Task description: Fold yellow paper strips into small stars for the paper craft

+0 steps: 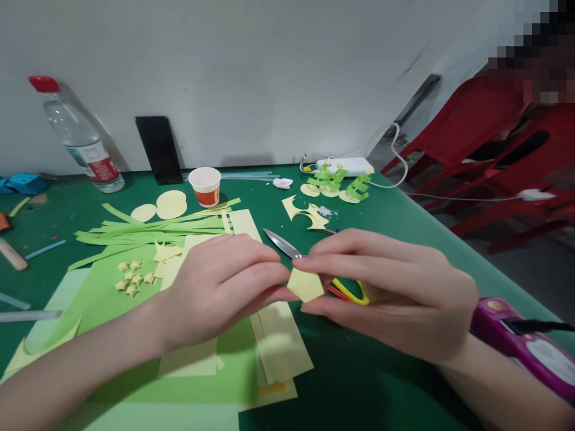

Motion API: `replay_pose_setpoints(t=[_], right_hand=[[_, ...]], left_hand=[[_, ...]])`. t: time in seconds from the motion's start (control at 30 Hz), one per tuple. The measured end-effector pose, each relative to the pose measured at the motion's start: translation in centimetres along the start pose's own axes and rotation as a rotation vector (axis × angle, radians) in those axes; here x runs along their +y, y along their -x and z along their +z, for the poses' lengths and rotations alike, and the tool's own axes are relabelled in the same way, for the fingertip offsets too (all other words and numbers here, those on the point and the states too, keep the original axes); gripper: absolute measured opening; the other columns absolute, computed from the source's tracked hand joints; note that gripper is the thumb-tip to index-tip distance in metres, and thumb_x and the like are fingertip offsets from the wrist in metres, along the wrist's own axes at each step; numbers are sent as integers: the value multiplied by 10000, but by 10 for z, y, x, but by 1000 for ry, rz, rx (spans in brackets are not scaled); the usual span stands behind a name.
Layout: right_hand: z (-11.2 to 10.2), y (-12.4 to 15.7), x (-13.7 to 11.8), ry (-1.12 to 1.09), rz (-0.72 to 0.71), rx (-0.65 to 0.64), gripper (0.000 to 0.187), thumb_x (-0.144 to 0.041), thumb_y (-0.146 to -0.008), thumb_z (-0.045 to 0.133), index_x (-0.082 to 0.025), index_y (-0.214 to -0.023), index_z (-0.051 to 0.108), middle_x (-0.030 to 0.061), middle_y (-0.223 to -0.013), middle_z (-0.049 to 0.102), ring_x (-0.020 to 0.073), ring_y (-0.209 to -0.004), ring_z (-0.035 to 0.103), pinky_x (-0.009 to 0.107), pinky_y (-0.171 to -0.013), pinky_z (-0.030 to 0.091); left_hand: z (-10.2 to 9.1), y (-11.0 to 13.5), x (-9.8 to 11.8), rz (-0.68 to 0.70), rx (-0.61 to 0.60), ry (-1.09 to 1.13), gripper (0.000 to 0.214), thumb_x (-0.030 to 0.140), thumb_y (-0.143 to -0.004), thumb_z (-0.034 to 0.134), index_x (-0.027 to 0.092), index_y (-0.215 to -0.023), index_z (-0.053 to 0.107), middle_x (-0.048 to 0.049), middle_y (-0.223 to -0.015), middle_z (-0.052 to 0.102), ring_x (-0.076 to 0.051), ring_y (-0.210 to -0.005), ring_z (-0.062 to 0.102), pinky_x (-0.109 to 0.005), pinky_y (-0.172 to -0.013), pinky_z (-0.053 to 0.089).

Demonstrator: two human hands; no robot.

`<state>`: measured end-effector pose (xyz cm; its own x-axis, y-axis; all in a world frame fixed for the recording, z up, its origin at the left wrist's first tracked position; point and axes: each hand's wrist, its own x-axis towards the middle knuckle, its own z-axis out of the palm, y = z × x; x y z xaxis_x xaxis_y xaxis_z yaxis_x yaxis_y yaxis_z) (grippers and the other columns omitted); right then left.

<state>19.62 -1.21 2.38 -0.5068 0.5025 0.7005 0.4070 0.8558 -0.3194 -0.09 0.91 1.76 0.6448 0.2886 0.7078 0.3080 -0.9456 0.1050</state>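
Note:
Between my two hands is a small pale-yellow folded paper pentagon [306, 285]. My left hand [224, 278] pinches its left edge between thumb and fingers. From the other side, the thumb and fingertips of my right hand [386, 287] grip its upper and right edges. Scissors [284, 244] with red and yellow handles lie on the table behind my right hand, which partly hides them. Several small folded paper stars [132, 278] rest on green paper [108, 323] left of my left hand. Cream paper sheets [287, 335] lie beneath the hands.
Green paper strips [135, 230], cream paper discs [171, 205] and a paper cup [205, 187] stand farther back. A bottle [94, 143] and a phone [159, 149] lean on the wall. Green paper plants [330, 176] sit near a white power strip [359, 166]. A purple device [525, 341] lies at right.

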Motion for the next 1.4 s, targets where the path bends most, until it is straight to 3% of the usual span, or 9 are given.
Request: replay_pose_setpoints(t=[0.17,0.4,0.57,0.9,1.03,1.17,1.3,1.4], right_hand=[[2,-1,0,56,-39,-6,94,-188,-844,572,-143,-900,633,49,-793,654,89,-729,628,150,-688,546],[1,-1,4,87,-40,-48,112,-213,-858,551,-193,-918,644,35,-817,672,101,-709,646,174,-653,568],[2,-1,5,80,-60,-59,109,-211,-853,559,-161,-906,640,46,-810,667,100,-715,636,192,-739,556],[7,0,5,19,-47,-35,94,-182,-841,576,-122,-876,639,56,-803,662,88,-692,609,164,-621,526],[8,-1,5,-84,-20,24,86,-159,-816,604,-118,-884,638,44,-805,652,69,-649,584,149,-615,520],[14,1,10,-304,-2,126,155,-165,-773,655,-152,-927,656,19,-783,623,74,-645,567,159,-594,514],[24,5,17,-547,34,175,256,-167,-759,670,-217,-1010,668,11,-791,605,97,-684,568,208,-585,509],[30,6,20,-605,56,163,264,-190,-769,662,-242,-1028,665,7,-784,603,97,-661,560,216,-552,500]], left_hand=[[-3,-1,-2,45,-34,-94,141,190,-876,509,133,-758,561,-51,-658,651,-123,-575,549,-239,-515,429],[-3,2,-8,144,-20,-144,72,135,-842,547,128,-773,567,-54,-675,674,-147,-607,576,-272,-546,460],[-1,5,-11,185,-33,-155,41,98,-815,566,122,-785,551,-51,-719,676,-154,-636,550,-279,-529,444],[0,6,-13,208,-73,-137,76,68,-819,508,134,-799,539,-46,-699,662,-154,-616,514,-291,-522,395],[-4,4,-7,152,-25,-113,56,84,-812,548,136,-795,560,-42,-700,667,-144,-598,517,-281,-513,394],[-6,1,1,-6,28,21,75,194,-844,572,129,-808,587,-53,-727,655,-123,-625,546,-255,-548,432],[-7,-2,6,-89,40,181,41,135,-835,575,107,-844,602,-66,-756,647,-117,-691,572,-233,-616,479],[-7,-2,7,-100,34,249,50,111,-839,557,102,-834,605,-71,-767,651,-114,-702,575,-231,-642,496]])
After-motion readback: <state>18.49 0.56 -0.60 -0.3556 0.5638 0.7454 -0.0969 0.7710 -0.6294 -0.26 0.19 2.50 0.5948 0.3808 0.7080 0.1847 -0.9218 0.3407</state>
